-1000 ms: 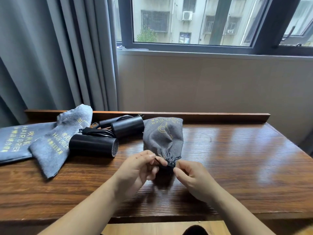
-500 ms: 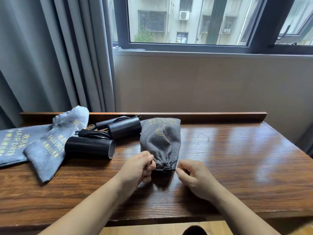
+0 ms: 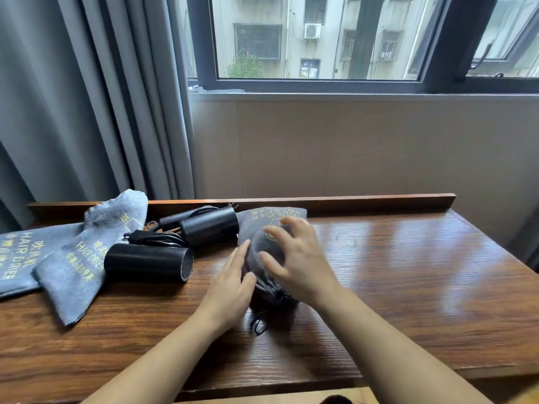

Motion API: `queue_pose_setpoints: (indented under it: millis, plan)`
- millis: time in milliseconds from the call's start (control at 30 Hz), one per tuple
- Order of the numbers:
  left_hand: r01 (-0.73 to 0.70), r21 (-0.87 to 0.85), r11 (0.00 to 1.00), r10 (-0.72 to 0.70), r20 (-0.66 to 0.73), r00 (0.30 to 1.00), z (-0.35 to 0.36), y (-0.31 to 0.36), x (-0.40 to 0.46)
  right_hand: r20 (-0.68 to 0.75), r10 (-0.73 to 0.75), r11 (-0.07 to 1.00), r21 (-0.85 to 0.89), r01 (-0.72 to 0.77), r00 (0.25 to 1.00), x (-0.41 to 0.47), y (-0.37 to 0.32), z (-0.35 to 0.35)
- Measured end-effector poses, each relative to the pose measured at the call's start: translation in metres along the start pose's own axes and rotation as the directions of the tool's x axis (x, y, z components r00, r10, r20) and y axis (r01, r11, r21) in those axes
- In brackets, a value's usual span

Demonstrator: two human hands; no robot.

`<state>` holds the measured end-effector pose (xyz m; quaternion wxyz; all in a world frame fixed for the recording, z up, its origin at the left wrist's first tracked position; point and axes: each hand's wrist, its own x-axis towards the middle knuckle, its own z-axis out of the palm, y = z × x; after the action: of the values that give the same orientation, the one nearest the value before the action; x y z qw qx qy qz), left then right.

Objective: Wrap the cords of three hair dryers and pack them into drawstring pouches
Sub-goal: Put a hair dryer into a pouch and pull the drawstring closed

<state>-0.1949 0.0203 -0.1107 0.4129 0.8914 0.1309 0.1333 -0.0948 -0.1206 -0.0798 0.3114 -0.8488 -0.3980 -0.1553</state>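
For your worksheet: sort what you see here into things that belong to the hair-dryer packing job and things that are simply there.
Belong to the job:
filled pouch
left hand
right hand
two black hair dryers
two empty pouches

Simply there:
table
curtain
window

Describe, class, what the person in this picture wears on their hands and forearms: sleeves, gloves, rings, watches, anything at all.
Nothing is worn. The left hand and right hand are bare, without gloves, and I see no rings, though motion blur softens the fingers. Both forearms are uncovered from wrist to the bottom edge of the picture: no sleeves, watch, bracelet or strap shows.
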Motion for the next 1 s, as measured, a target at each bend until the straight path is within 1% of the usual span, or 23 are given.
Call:
queue_pose_setpoints:
  millis: [33,67,133,167,233,267,300,367,400,467,567,667,800,900,1000]
  plan:
    - [-0.007,-0.024,1.0,0.007,0.006,1.0,0.001,0.001,0.0,0.064,0.02,0.997,-0.069,-0.016,0.998,0.011,-0.007,0.007]
    - [-0.006,-0.028,1.0,0.006,0.008,1.0,0.001,0.002,0.0,0.156,0.07,0.99,-0.131,-0.05,0.985,0.021,-0.013,0.013]
    - [0.02,-0.021,1.0,-0.02,0.038,0.999,-0.001,0.001,0.0,0.33,0.169,0.969,-0.23,-0.095,0.929,0.036,-0.017,0.022]
    - [0.033,-0.014,0.999,-0.032,0.058,0.998,-0.002,-0.001,0.0,0.386,0.198,0.958,-0.272,-0.094,0.901,0.04,-0.018,0.025]
    - [0.044,0.039,0.998,-0.047,0.08,0.996,-0.004,-0.007,0.001,0.432,0.21,0.939,-0.338,-0.059,0.877,0.04,-0.016,0.03]
    - [0.025,0.099,0.995,-0.034,0.083,0.996,-0.004,-0.01,0.003,0.429,0.199,0.932,-0.36,-0.035,0.881,0.037,-0.013,0.03]
    - [-0.005,0.197,0.98,-0.011,0.082,0.997,-0.002,-0.014,0.005,0.414,0.181,0.927,-0.375,-0.014,0.892,0.033,-0.011,0.03]
    - [-0.053,0.429,0.902,0.025,0.072,0.997,0.001,-0.017,0.008,0.373,0.15,0.924,-0.384,0.005,0.915,0.024,-0.003,0.025]
    - [-0.071,0.51,0.857,0.032,0.084,0.996,0.003,-0.017,0.01,0.358,0.143,0.924,-0.382,0.005,0.923,0.019,0.003,0.021]
    - [-0.105,0.586,0.804,0.032,0.135,0.99,0.005,-0.019,0.014,0.33,0.139,0.922,-0.387,0.0,0.934,0.012,0.016,0.011]
    - [-0.141,0.64,0.755,-0.004,0.22,0.975,0.008,-0.021,0.014,0.317,0.166,0.917,-0.399,-0.027,0.934,0.002,0.045,-0.01]
    - [-0.136,0.651,0.746,-0.01,0.216,0.976,0.009,-0.018,0.012,0.313,0.236,0.9,-0.427,-0.086,0.92,-0.004,0.08,-0.034]
    - [-0.132,0.652,0.747,-0.03,0.232,0.972,0.008,-0.014,0.009,0.271,0.339,0.861,-0.476,-0.181,0.901,-0.003,0.12,-0.06]
    - [-0.136,0.647,0.751,-0.039,0.249,0.968,0.006,-0.011,0.008,0.257,0.394,0.83,-0.513,-0.222,0.882,0.0,0.143,-0.074]
    - [-0.138,0.646,0.751,-0.032,0.244,0.969,0.006,-0.011,0.007,0.249,0.417,0.813,-0.531,-0.237,0.874,0.001,0.155,-0.08]
